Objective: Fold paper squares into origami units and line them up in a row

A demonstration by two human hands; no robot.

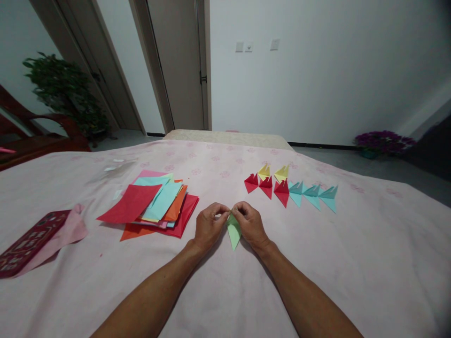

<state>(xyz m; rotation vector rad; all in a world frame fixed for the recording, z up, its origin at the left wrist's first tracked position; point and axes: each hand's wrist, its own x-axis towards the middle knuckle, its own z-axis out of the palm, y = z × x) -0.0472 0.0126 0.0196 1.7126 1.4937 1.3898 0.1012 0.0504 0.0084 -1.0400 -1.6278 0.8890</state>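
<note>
Between my hands is a light green folded paper (234, 233), its pointed end facing me over the pink cloth. My left hand (212, 225) pinches its upper tip with thumb and forefinger. From the other side my right hand (249, 224) pinches the same top part, its fingers curled and nearly meeting the left ones. My fingertips hide the upper end of the fold. Beyond my right hand stand several folded paper cranes: red cranes (281, 191), yellow cranes (281, 173) and blue cranes (312, 195).
Left of my hands lies a loose stack of coloured paper sheets (130, 204), with a clear plastic wrapper (109, 172) behind it. A dark red patterned packet (33, 241) rests on pink paper (66, 237) at the far left. The pink tablecloth (352, 263) has some wrinkles.
</note>
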